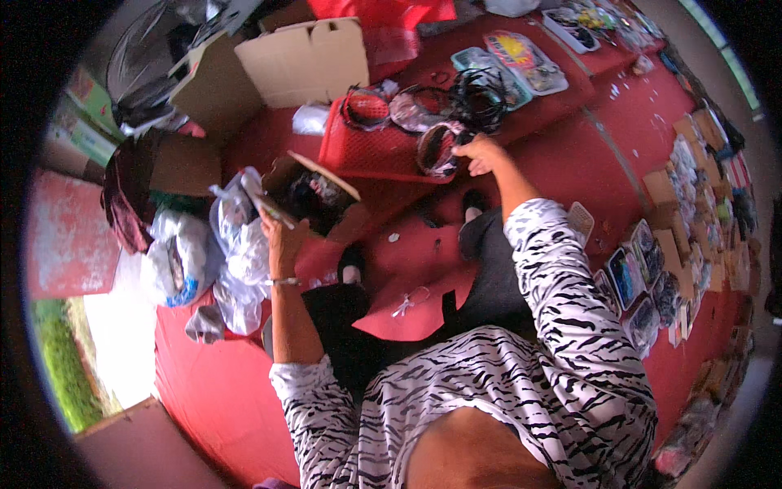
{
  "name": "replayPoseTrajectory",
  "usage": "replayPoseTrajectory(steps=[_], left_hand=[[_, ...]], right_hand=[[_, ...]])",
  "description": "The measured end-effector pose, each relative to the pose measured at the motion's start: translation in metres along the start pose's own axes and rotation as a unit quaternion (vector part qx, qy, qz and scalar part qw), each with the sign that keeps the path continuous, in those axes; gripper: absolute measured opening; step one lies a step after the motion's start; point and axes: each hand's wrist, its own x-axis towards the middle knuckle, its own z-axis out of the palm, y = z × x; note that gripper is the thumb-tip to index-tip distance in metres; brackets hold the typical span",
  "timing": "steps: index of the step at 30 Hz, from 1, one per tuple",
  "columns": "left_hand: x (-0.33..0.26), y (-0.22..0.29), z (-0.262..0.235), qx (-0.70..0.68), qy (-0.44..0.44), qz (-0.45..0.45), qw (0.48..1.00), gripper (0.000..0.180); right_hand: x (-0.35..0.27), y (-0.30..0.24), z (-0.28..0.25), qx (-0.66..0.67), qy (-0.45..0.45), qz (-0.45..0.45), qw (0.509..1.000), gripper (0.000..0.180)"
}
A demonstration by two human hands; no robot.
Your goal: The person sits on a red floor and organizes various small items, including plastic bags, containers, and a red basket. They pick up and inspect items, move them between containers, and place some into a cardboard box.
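My right hand point(482, 155) is closed on a headband point(438, 150) with dark and pale patterned parts, held at the near edge of a red plastic basket point(342, 151). On the basket lie a black-and-pink headband point(365, 109), a pale patterned headband point(411, 110) and a bunch of thin black headbands point(482, 96). My left hand point(285, 244) is closed round a flap point(275, 210) of an open cardboard box point(287, 183). Inside that box are dark and pinkish items point(314, 194), too blurred to name.
Clear plastic bags point(243, 253) bulge beside my left forearm. Larger cardboard point(305, 63) stands behind the basket. Plastic trays point(533, 69) of small goods lie far right, and packaged goods point(631, 273) line the right side. Red cloth point(212, 391) covers the floor.
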Motion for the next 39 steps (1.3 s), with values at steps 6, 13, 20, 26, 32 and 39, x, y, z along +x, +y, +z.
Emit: replayPoseTrajectory(steps=[6,13,20,26,32,39], left_hand=[[-0.014,0.089,-0.021,0.002,0.021,0.082,0.996,0.073],[-0.026,0.138,0.026,-0.037,-0.126,0.285,0.95,0.033],[-0.041,0.147,0.037,0.071,-0.2,0.359,0.909,0.017],[-0.04,0.132,0.036,0.109,-0.174,0.357,0.911,0.01],[-0.043,0.122,0.035,0.127,-0.188,0.354,0.907,0.01],[-0.045,0.127,0.026,0.138,-0.22,0.335,0.906,0.012]], right_hand=[[0.014,-0.012,0.018,-0.005,0.03,-0.014,0.999,0.028],[0.023,-0.011,0.046,0.149,0.13,-0.016,0.98,0.029],[-0.001,-0.033,0.118,-0.077,0.214,-0.038,0.973,0.063],[0.005,-0.03,0.105,-0.036,0.241,-0.118,0.963,0.057],[-0.023,-0.045,0.013,0.118,-0.07,-0.165,0.977,0.025],[-0.055,-0.045,-0.031,0.112,-0.196,-0.286,0.931,0.048]])
